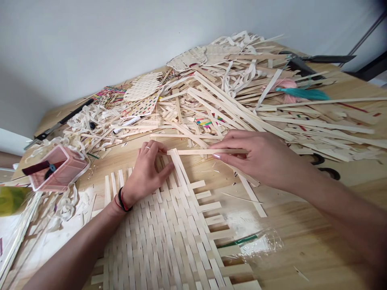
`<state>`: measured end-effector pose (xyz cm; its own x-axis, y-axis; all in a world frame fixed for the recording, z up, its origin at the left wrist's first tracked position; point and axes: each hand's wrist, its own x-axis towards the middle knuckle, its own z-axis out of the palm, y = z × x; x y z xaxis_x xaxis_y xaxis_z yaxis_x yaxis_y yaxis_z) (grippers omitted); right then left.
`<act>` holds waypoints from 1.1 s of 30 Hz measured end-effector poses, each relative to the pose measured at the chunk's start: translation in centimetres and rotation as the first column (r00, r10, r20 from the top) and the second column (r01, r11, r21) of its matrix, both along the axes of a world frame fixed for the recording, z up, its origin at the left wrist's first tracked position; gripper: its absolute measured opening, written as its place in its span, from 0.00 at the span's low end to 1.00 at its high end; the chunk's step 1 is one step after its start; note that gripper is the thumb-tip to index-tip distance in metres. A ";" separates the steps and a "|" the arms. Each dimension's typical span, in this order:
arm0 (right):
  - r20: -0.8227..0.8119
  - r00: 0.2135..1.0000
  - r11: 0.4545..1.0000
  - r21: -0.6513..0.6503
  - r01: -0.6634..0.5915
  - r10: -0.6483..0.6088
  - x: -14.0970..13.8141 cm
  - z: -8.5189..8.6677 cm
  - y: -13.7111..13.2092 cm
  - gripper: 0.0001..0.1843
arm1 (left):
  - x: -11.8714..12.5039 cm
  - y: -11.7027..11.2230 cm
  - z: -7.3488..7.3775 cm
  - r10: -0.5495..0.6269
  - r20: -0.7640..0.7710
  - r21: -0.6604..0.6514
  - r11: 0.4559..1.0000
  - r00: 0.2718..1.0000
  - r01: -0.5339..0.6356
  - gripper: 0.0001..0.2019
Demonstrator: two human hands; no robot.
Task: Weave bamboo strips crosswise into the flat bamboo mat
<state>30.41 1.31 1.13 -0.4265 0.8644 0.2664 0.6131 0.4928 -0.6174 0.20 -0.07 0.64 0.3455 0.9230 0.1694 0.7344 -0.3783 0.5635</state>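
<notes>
The right hand (256, 159) pinches a thin, flat strip (195, 152) between thumb and fingers, holding it crosswise above the table (326, 229). The strip's far end meets the top right corner of a woven mat (151, 237), which lies flat with loose ends sticking out along its right side. The left hand (149, 169) rests on the mat's upper edge, fingers bent and thumb spread, near that end; whether its fingertips grip the strip I cannot tell. Behind the hands spreads a heap of loose strips (238, 108). A pink basket (74, 171) stands left of the mat.
</notes>
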 end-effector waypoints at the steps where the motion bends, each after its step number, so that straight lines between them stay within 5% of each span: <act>1: 0.004 1.000 1.000 0.002 0.000 0.000 0.0 0.0 0.0 0.17 | 0.0 0.0 0.0 0.005 0.014 -0.007 1.000 1.000 -0.005 0.10; 11: 0.022 1.000 0.999 0.041 0.001 -0.002 0.2 -0.5 0.1 0.16 | -0.1 -0.2 -0.3 -0.004 0.085 0.026 1.000 0.996 0.002 0.12; 33: 0.018 0.995 0.994 -0.058 -0.093 0.095 0.3 -0.7 0.2 0.19 | 0.5 -0.9 0.2 -0.148 -0.059 0.220 0.963 0.987 0.157 0.16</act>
<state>30.74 1.51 0.39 -0.5115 0.8338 0.2076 0.5790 0.5130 -0.6337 0.70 -0.98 0.84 0.4903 0.7992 0.3475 0.6790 -0.6003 0.4226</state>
